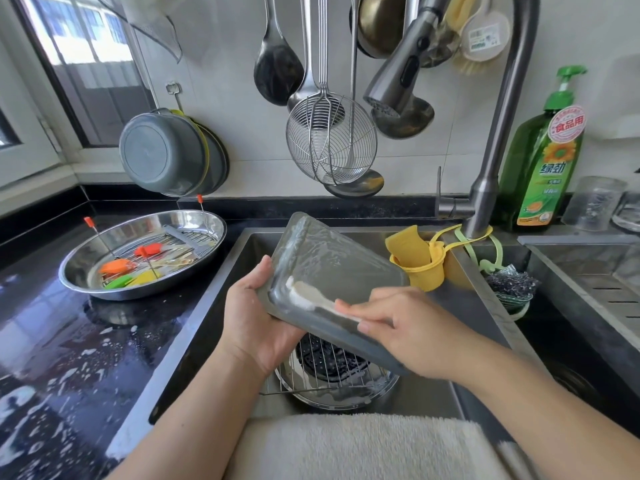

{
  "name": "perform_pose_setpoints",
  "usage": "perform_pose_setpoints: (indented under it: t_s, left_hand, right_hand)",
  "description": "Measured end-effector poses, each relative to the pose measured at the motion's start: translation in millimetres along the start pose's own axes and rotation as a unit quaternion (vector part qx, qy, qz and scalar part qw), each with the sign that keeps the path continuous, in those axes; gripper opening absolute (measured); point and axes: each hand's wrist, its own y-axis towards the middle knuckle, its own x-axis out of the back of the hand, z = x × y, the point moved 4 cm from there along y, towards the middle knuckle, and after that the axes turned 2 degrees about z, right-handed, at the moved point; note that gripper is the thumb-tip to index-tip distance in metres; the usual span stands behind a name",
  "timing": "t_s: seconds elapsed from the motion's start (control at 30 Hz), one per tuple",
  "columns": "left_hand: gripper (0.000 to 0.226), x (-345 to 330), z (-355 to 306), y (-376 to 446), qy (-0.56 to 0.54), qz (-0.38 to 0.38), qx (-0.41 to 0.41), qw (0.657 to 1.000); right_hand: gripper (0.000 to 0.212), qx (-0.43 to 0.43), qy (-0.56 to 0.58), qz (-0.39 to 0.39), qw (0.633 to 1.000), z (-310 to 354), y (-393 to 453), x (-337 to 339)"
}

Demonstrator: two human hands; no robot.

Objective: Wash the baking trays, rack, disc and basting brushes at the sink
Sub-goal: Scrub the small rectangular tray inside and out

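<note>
Over the sink I hold a grey rectangular baking tray, tilted and streaked with suds. My left hand grips its left edge from below. My right hand lies on the tray's near right part, its straight fingers pressing on a pale soapy streak. Under the tray, in the sink, a round steel pan holds a wire rack and a dark perforated disc. On the left counter an oval steel tray holds another rack and orange, red, green and yellow basting brushes.
The tap rises at the right with its spray head above the sink. A green soap bottle, a yellow holder and a dark scourer sit nearby. A wire skimmer and ladles hang overhead. A towel covers the sink's front edge. The black counter is wet and sudsy.
</note>
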Motion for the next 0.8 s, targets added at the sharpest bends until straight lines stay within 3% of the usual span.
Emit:
perform_pose_setpoints:
  t_s: [0.07, 0.23, 0.37, 0.5, 0.67, 0.73, 0.8]
  left_hand:
    - [0.06, 0, -1, 1, -0.006, 0.0, -0.011, 1.0]
    - [0.059, 1, -1, 0, 0.007, -0.008, -0.013, 1.0]
    - [0.054, -1, 1, -1, 0.029, -0.027, -0.017, 0.999]
    - [0.053, -1, 0, -2, 0.047, -0.032, -0.017, 0.998]
    - [0.05, -3, 2, -4, 0.057, -0.04, -0.004, 0.998]
    - [0.051, -3, 3, -3, 0.067, -0.046, 0.0, 0.997]
    - [0.052, -2, 1, -2, 0.068, -0.044, 0.003, 0.997]
  right_hand:
    - [0.045, -0.041, -0.015, -0.036, 0.998, -13, 5, 9]
    - [0.047, 0.015, 0.014, 0.034, 0.999, 3, -7, -3]
    - [0.044, -0.079, -0.037, -0.065, 0.994, -20, 5, 17]
    - [0.047, -0.024, 0.017, 0.039, 0.999, -2, -11, 5]
    - [0.044, -0.157, -0.029, -0.111, 0.981, -38, 5, 25]
    - [0.045, -0.142, 0.002, -0.083, 0.986, -36, 2, 25]
    - [0.045, -0.084, 0.052, -0.008, 0.995, -12, -8, 11]
